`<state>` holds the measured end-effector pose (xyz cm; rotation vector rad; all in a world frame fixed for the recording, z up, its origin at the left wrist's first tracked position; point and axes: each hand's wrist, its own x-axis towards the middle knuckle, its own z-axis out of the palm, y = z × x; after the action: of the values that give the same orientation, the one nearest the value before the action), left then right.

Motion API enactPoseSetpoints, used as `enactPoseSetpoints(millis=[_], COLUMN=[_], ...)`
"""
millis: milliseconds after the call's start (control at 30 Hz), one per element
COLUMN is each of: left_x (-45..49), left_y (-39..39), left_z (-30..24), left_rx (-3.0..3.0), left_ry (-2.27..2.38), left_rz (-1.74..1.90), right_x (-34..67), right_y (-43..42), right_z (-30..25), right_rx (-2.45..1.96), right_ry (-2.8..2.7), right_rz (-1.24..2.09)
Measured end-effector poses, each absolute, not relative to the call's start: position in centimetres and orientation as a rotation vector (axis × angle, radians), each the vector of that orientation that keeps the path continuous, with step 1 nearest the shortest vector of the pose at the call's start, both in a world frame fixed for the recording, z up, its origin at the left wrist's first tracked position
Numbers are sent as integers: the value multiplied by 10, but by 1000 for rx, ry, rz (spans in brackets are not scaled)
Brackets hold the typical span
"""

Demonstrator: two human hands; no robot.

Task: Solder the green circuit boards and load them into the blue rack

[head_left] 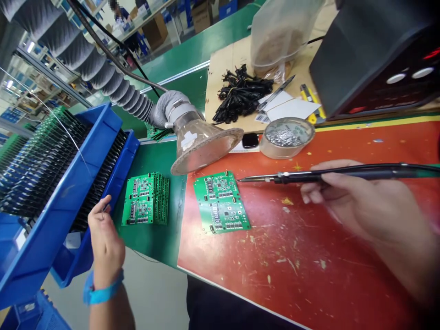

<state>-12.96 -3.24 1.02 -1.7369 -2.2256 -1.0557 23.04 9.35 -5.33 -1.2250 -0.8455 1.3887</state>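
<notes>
My right hand (371, 206) is wrapped round a soldering iron (295, 176), with its thin tip pointing left. That tip is close to the upper right edge of a green circuit board (223, 201), which lies flat on the red mat; whether they touch I cannot tell. On the left, my left hand (105, 238), with a blue band at the wrist, is raised beside a blue bin (120, 158). Its fingers are loosely bent and partly apart, and nothing shows in them. A row of similar boards (146, 199) leans together on the green table between that hand and the single board.
A fume extractor hood (206, 146) overhangs the boards on a grey hose. Behind the red mat (275, 256) are a tape roll with solder bits (287, 137), black cable bundles (240, 94), a yellow cutter (312, 103) and a dark soldering station (374, 59). Boards fill the bins at left.
</notes>
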Motion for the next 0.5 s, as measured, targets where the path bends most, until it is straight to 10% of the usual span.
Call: enactPoseSetpoints(millis=[500], left_x=[7], left_y=[62], left_z=[-45], left_rx=[-2218], left_ry=[-2288], left_rz=[-587], right_x=[229], right_y=[88], right_z=[-78], right_rx=[-1264], right_ry=[-1062], right_rz=[1365])
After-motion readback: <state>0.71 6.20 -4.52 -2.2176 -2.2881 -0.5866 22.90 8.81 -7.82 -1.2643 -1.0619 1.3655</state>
